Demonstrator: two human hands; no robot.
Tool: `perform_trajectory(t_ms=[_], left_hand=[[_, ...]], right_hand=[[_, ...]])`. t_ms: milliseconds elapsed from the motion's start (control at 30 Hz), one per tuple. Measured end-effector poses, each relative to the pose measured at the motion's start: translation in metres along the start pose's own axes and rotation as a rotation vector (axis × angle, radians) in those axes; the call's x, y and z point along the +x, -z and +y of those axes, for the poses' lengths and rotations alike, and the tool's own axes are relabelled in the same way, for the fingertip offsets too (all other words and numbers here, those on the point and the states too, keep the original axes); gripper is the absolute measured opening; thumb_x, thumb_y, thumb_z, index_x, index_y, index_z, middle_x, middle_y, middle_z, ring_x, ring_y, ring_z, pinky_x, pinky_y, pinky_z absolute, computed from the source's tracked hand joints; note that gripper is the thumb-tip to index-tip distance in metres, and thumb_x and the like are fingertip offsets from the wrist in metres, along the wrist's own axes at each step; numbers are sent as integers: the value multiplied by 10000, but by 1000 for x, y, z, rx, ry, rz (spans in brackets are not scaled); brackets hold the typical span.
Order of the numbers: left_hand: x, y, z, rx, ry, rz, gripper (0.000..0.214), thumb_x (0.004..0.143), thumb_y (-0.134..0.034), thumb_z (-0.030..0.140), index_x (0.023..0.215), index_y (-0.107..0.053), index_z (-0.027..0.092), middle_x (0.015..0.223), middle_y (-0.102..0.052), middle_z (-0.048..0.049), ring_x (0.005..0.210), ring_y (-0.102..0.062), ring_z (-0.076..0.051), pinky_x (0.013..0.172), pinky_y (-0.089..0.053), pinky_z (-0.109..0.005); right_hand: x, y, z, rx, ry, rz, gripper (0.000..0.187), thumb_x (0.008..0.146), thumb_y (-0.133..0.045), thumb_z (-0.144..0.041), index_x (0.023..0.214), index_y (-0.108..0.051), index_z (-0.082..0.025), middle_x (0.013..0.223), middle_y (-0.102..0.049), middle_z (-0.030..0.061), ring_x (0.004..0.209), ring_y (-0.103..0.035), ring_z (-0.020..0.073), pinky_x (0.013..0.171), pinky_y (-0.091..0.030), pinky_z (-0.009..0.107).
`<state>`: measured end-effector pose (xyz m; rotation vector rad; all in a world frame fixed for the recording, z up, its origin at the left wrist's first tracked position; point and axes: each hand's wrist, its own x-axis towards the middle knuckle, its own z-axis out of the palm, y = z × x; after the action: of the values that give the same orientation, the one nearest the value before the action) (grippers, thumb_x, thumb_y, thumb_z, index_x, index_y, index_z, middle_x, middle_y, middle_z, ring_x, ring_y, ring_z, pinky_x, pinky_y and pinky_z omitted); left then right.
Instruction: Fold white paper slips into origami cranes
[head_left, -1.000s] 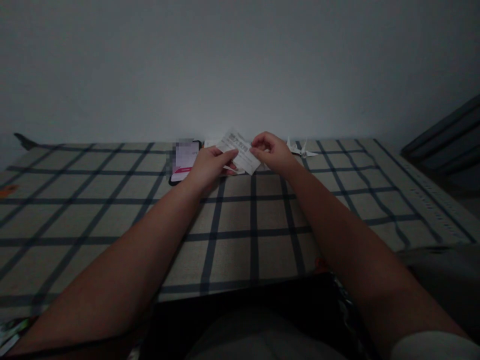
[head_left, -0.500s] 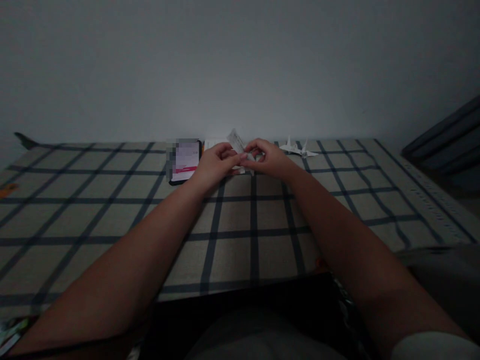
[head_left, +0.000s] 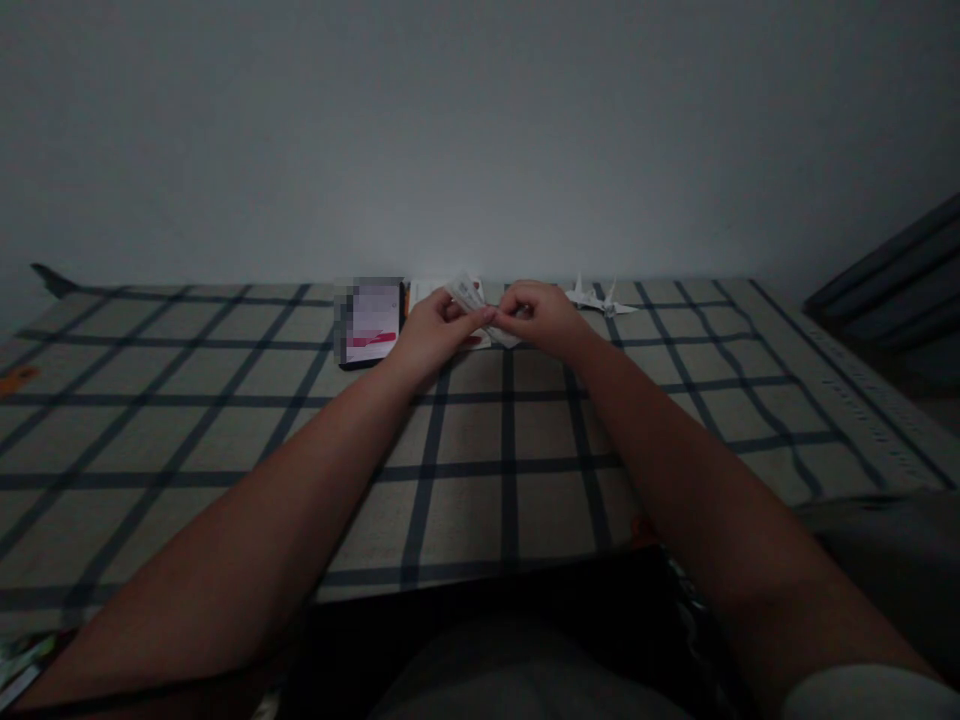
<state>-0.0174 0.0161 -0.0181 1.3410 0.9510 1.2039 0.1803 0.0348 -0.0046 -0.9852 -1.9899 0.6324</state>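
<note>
A small piece of folded paper (head_left: 466, 290) with printing on it is held over the far part of the table. My left hand (head_left: 433, 332) is closed on it, with the thumb stretched along its near side. My right hand (head_left: 541, 315) pinches its right side, thumb and forefinger together near my left thumb tip. Part of the paper shows below the fingertips; its exact folds are too small to make out. Behind my left hand lie white sheets (head_left: 424, 288), partly covered by the hand. To the right of my right hand stand folded paper cranes (head_left: 600, 298).
A tablet or large phone (head_left: 375, 320) with a lit screen lies left of my left hand. The checked tablecloth (head_left: 465, 500) reaches back to the grey wall (head_left: 480, 140). An orange object (head_left: 18, 379) sits at the far left edge.
The paper has tipped lower and to the left between my hands. My right fingers have drawn closer together in a tighter pinch. My left hand has barely moved.
</note>
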Motion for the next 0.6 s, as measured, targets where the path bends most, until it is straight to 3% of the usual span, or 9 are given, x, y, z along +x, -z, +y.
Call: perform_trajectory(t_ms=[167,333,500,600], left_hand=[[1,-1,5,-94,51,46,360,741,-861,344,1030,-701,203,1042,-796,-54,900,-753,-187,760,-621,-277],[2,-2,7,-119,50,64,357,696,-673,202,1052,-687,215,1129,-806,-69,1060,-774,-286,841,-666,-408],[2,1,4,-108,-18,36,421,723,-803,232,1126,-692,187,1136,-814,-125,1114,-779,-327,963,-645,-489],[5,6,4,-128,-37,47,440,717,-865,258,1119,-707,171,1129,-820,-139,1112,-786,-323,998,-637,-477]], right_hand=[[-1,1,-1,121,-106,-27,421,847,-749,-578,723,-549,-229,665,-475,-37,654,-416,135,620,-330,288],[2,0,0,276,-191,28,302,872,-728,-449,810,-517,-243,734,-542,-27,707,-500,148,631,-370,273],[5,3,3,374,-279,126,239,878,-719,-373,880,-514,-252,787,-644,-11,738,-597,163,655,-447,276],[4,6,2,381,-309,180,241,867,-717,-300,885,-481,-256,714,-587,-42,675,-570,144,637,-441,266]])
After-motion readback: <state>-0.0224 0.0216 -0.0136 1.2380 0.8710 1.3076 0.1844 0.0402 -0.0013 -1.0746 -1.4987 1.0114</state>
